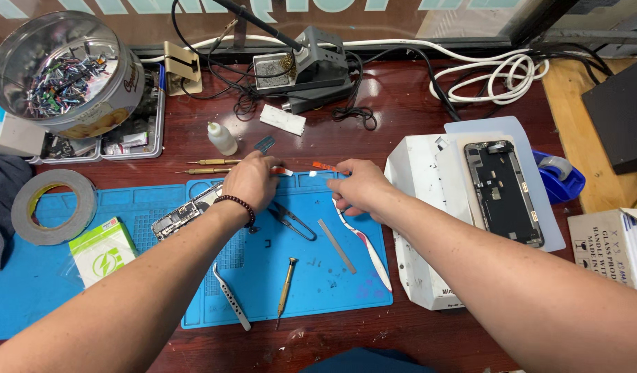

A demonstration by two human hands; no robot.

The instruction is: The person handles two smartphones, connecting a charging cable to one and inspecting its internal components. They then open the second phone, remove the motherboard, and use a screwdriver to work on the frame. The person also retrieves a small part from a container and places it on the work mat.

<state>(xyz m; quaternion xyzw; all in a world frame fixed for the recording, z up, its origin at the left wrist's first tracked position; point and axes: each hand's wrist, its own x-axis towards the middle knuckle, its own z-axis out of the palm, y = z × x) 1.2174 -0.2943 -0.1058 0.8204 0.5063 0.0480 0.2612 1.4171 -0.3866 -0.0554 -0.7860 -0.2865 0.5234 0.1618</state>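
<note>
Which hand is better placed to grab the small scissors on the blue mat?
Left. The left hand sits directly above the small scissors, while the right hand is further right, nearer the metal strip. Both hands pinch ends of a thin strip, so one must release it.

This is a small electronics repair bench, the kind where phones get fixed. A blue work mat (pixel 332 276) covers part of a dark red table (pixel 401 110), with tweezers (pixel 231 297), a small screwdriver (pixel 286 283) and snips (pixel 294 222) lying on it. An opened phone (pixel 501 193) rests on a white box at the right, another stripped phone (pixel 184 215) at the left. At the back stands a soldering iron stand (pixel 311 65) (cables tangled around it), beside a round tin (pixel 63 72) of small parts and a roll of tape (pixel 54 206).
</note>
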